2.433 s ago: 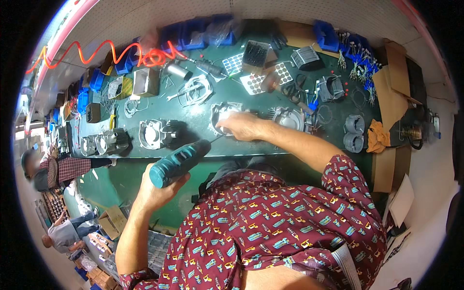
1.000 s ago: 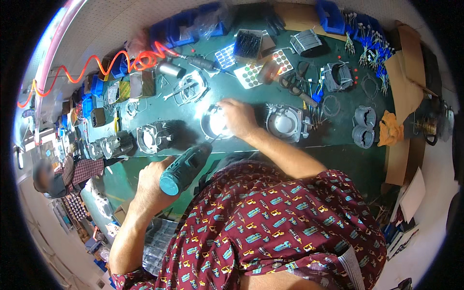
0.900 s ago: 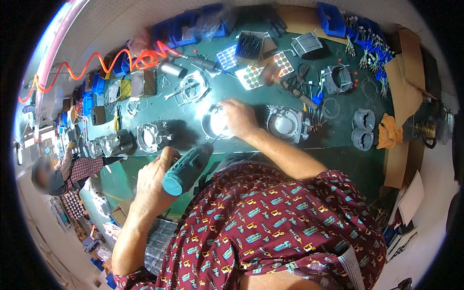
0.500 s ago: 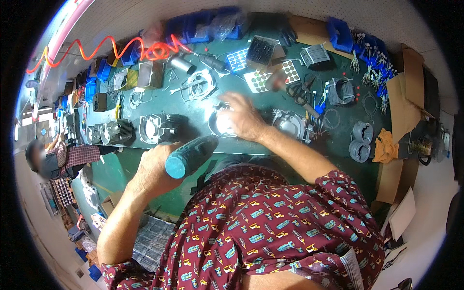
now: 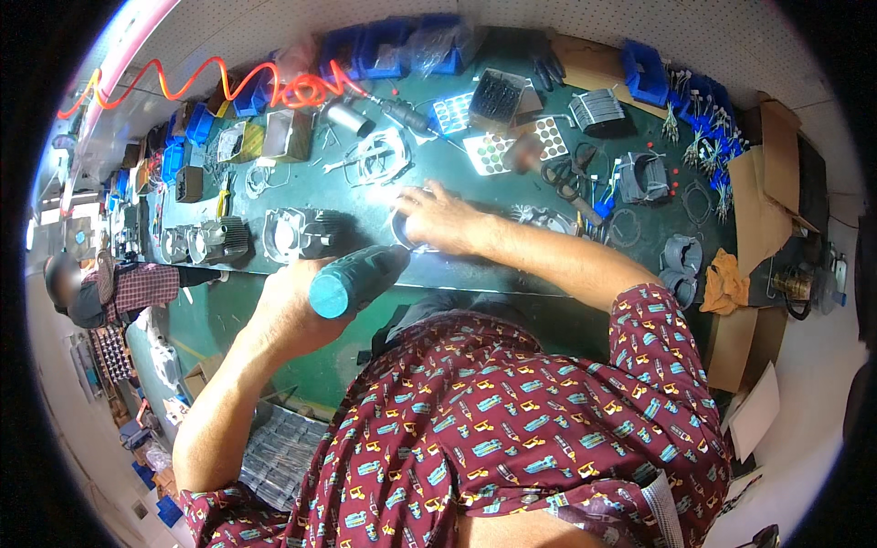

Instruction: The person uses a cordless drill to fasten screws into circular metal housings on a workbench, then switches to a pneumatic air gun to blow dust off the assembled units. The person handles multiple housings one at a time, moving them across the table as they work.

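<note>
My left hand point(image 5: 292, 306) grips a teal power screwdriver point(image 5: 358, 279) near the front edge of the green workbench point(image 5: 475, 274), its nose pointing up and right. My right hand point(image 5: 437, 219) lies flat over a round grey metal housing point(image 5: 402, 228) on the bench, mostly hiding it. The screwdriver's tip is just left of that housing. Another round metal housing point(image 5: 548, 219) sits just right of my right wrist.
Finned grey motor housings point(image 5: 297, 234) line the bench to the left. Blue bins point(image 5: 384, 50), an orange coiled hose point(image 5: 228, 82), trays of small parts point(image 5: 512, 146) and cardboard boxes point(image 5: 758, 183) crowd the back and right. Another person point(image 5: 100, 288) is at far left.
My left hand has brought the screwdriver up and right, closer to the housing. My right hand stays on the housing. The view has shifted slightly.
</note>
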The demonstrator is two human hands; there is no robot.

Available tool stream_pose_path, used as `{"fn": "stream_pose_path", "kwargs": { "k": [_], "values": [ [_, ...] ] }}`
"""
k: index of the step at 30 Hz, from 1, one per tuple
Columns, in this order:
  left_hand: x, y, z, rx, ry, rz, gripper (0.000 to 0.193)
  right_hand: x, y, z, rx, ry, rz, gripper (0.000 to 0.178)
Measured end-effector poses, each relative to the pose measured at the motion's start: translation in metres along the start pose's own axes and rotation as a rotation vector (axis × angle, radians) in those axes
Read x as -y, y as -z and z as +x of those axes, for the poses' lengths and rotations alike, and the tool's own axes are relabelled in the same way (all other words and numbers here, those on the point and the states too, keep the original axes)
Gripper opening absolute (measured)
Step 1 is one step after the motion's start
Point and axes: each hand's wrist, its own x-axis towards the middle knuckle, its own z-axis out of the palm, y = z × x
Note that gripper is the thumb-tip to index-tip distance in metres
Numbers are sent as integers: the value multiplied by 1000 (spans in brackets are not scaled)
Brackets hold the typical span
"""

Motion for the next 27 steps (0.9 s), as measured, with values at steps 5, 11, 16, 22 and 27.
{"fn": "stream_pose_path", "kwargs": {
  "k": [5, 11, 16, 22, 27],
  "values": [
    [6, -3, -6, -71, -70, -9, 26, 4, -1, 5, 98, -36, -13, 12],
    [0, 4, -9, -25, -4, -69, 28, 9, -8, 7, 122, -21, -98, 11],
    [-1, 2, -7, 25, 72, -96, 33, 15, -6, 4, 98, -48, -124, 12],
    [8, -2, -24, -68, 10, -178, 28, 14, -9, 6, 70, -10, -118, 17],
    [11, 10, -42, -37, 65, -291, 31, 10, -5, 2, 153, -4, -59, 18]
  ]
}}
